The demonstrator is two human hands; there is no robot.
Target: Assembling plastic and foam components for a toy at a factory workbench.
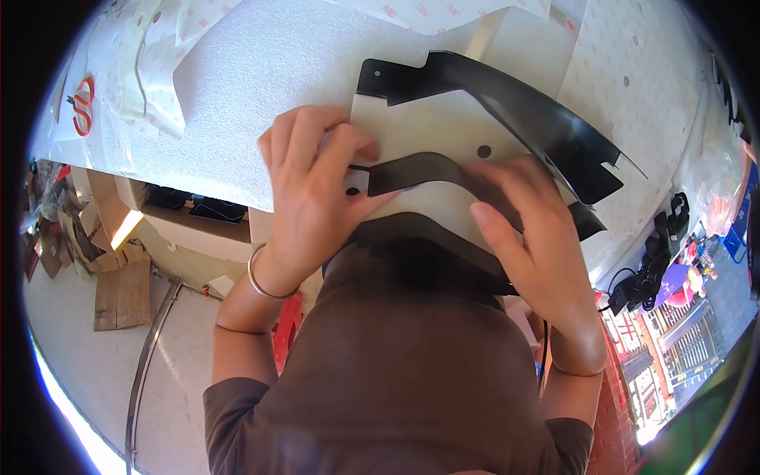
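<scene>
A dark curved strip lies along a pale sheet with punched holes, close in front of my body. My left hand is bent around the strip's left end, thumb along its near edge and curled fingers beyond it. My right hand rests over the strip's right part, fingers stretched and slightly blurred, thumb held apart. Those fingers hide some of the strip. Beyond both hands lies a glossy black curved panel with notched ends. Nearest my shirt, another black curved piece shows partly.
White foam covers the table. Printed liner sheets lie at the back, with red-handled scissors at far left. Below the left edge stands a cardboard box holding dark parts. Black cables hang at the right edge.
</scene>
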